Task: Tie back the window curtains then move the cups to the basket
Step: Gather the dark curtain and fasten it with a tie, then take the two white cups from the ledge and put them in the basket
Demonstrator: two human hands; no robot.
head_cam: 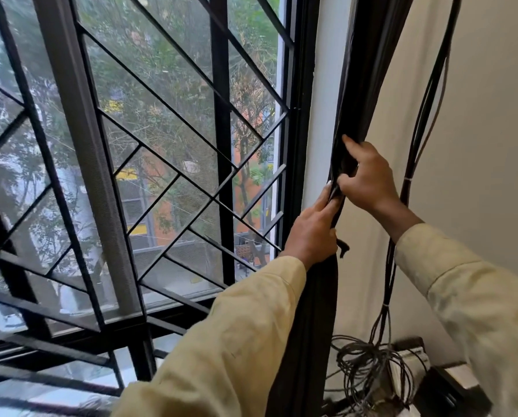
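Head view: the dark curtain, bunched at the right edge of the window, is gripped by the left hand and pinched just above by the right hand. The bunch should be kept tight while it is knotted.

An upstairs room, home or office unclear: a barred window looking down on trees and buildings, a dark curtain, cables down a plain wall.
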